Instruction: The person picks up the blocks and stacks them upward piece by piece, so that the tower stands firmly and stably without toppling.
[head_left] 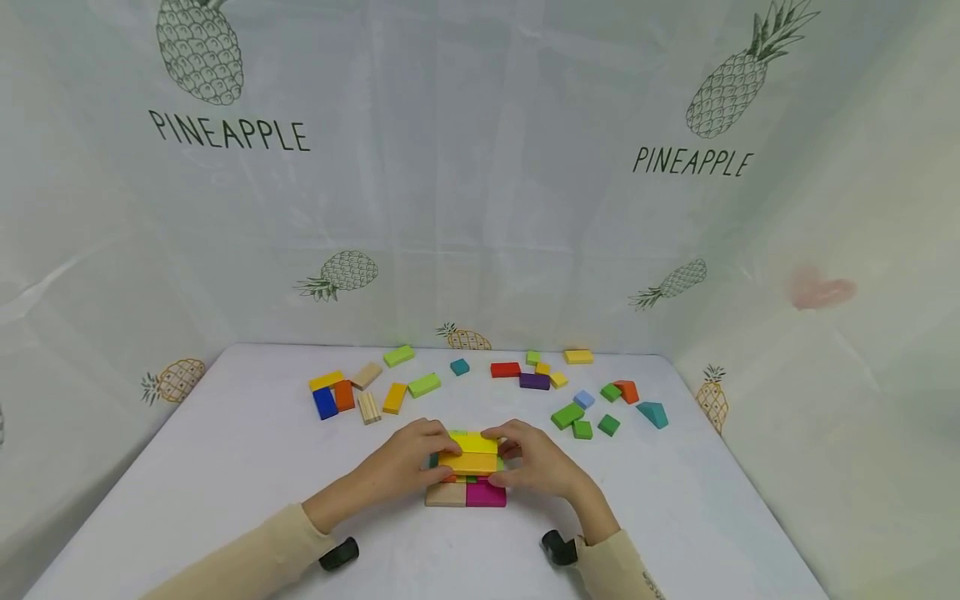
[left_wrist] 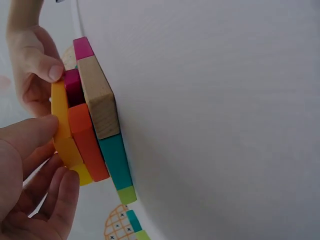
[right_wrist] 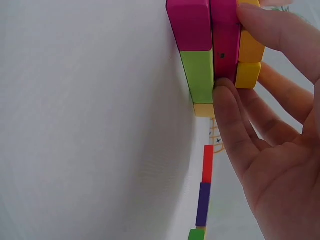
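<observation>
A low layered stack of wooden blocks stands between both hands. On its top lie a yellow block (head_left: 474, 442) and an orange-yellow block (head_left: 468, 464), side by side. My left hand (head_left: 401, 458) holds these at their left end, thumb at the front and fingers over the top and back. At the right end my right hand (head_left: 543, 462) grips them, thumb on the front corner. An orange block (left_wrist: 87, 140) and a magenta block (left_wrist: 74, 86) form the layer beneath. The bottom layer shows a plain wood block (head_left: 446, 496), a magenta block (head_left: 486, 496), a teal block (left_wrist: 116, 160) and a light green block (right_wrist: 198, 75).
Loose blocks lie scattered behind the stack. At the back left are a blue block (head_left: 325, 403) and a light green block (head_left: 424, 384), among several others. Toward the back right lie a purple block (head_left: 534, 382), a red block (head_left: 505, 369) and a teal triangle (head_left: 653, 414).
</observation>
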